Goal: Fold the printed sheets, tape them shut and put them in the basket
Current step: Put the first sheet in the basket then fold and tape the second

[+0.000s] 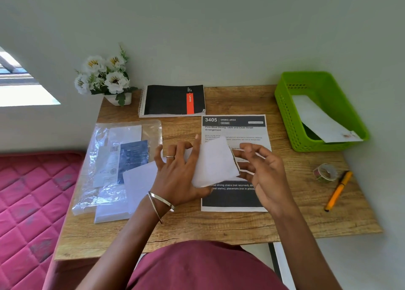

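A folded white sheet is held just above the wooden table. My left hand holds its left side between thumb and fingers, with the other fingers spread. My right hand is at the sheet's right edge with curled fingers; whether it pinches the edge is unclear. Beneath them a printed sheet headed "3405 Dining Area" lies flat. A tape roll sits at the right. The green basket at the back right holds one folded white sheet.
A clear plastic sleeve with papers and white sheets lies at the left. A black spiral notebook and a pot of white flowers stand at the back. An orange pen lies near the tape. A pink mattress adjoins the table's left.
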A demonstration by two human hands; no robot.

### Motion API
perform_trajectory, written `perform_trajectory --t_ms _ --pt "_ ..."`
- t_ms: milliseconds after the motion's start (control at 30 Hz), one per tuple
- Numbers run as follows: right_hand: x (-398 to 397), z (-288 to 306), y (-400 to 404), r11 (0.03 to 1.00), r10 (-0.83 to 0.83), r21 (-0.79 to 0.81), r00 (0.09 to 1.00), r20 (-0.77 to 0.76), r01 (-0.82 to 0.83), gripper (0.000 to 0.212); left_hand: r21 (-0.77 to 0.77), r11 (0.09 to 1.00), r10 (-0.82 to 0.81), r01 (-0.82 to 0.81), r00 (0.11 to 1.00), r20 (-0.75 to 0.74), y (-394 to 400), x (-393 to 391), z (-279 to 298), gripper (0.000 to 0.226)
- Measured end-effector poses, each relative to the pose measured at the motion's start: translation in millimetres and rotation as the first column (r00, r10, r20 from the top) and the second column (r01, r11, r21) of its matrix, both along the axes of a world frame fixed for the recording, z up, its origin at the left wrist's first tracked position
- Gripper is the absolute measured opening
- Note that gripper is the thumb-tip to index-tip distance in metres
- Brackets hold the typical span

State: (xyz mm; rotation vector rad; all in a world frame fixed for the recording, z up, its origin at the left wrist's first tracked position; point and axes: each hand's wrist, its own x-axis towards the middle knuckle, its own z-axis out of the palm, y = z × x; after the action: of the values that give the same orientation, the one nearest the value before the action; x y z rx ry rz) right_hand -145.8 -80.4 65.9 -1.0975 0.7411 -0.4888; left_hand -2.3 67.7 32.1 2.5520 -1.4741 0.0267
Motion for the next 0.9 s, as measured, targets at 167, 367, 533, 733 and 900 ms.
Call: perform_trajectory --t_ms 167,367,533,733,900 --pt "4 -10 3 1.0 0.003 -0.015 0.998 -0.061 -0.004 0.02 0.064 0.997 -0.054 0.051 0.998 0.037 0 -1 -2 0.115" --pt "8 -13 4 0.997 -0.016 -0.076 0.989 -0.145 0.005 0.034 0.074 0.992 -0.104 0.101 0.994 0.035 1 -3 -2 0.102" --pt "9 -12 4 1.0 -0.016 -0.023 0.998 -0.062 0.015 0.015 -0.055 0.99 -0.121 0.127 0.987 0.104 0 -6 -4 0.07" --pt "2 -8 -6 0.993 0.105 -0.063 0.994 0.01 -0.104 0.022 -0.353 0.927 -0.048 0.124 0.975 0.216 -2 -5 11 0.023" --pt "-7 -5 -18 0.992 0.055 -0.115 0.998 0.019 -0.052 0.031 -0.584 0.811 0.022 -0.023 1.0 -0.008 -5 4 40 0.015"
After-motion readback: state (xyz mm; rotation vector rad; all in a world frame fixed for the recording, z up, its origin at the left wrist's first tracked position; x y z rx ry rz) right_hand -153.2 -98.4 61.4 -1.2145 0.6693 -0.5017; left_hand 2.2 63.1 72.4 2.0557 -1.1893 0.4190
